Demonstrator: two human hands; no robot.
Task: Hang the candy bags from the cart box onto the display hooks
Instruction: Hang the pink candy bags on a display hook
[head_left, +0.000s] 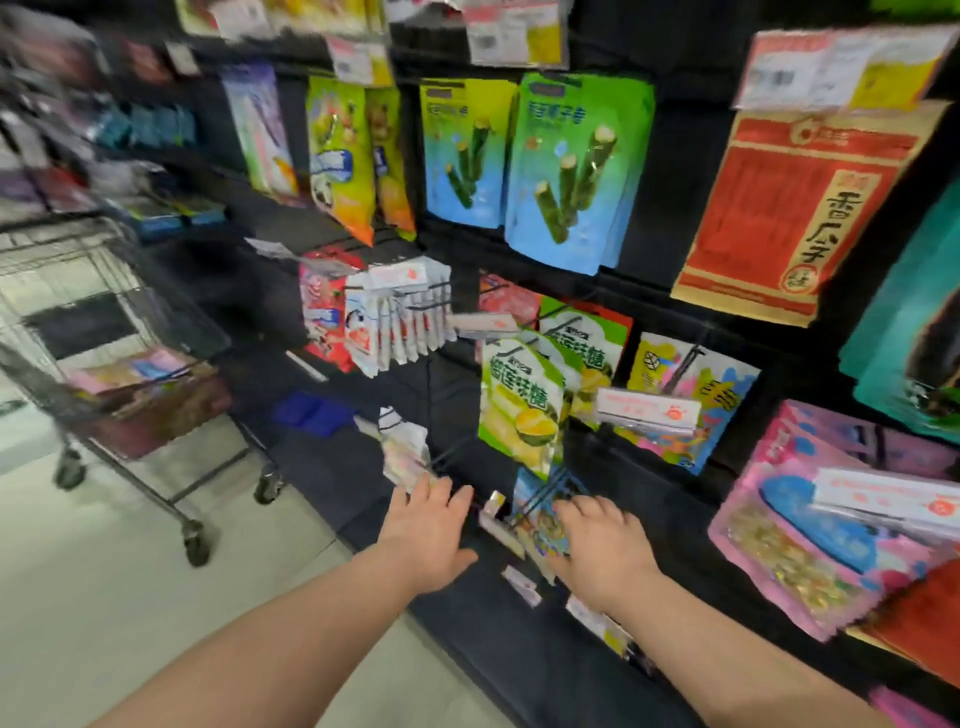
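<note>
Both my hands reach low toward the black display wall. My left hand (431, 530) has its fingers spread, fingertips touching a pale candy bag (405, 452) that hangs on a low hook. My right hand (597, 545) rests with curled fingers on a colourful blue candy bag (540, 509) hanging on a wire hook (535, 504); whether it grips the bag is unclear. To the left the shopping cart (119, 312) carries a brown cardboard box (150, 410) with pink and blue bags in it.
Snack bags fill the hooks above: green durian candy bags (519, 405), white bags (395, 322), green-blue seaweed roll bags (571, 171), a red seed bag (789, 208), pink bags (821, 525). Price tags (644, 410) jut out on hook ends. Pale floor (104, 597) lies left.
</note>
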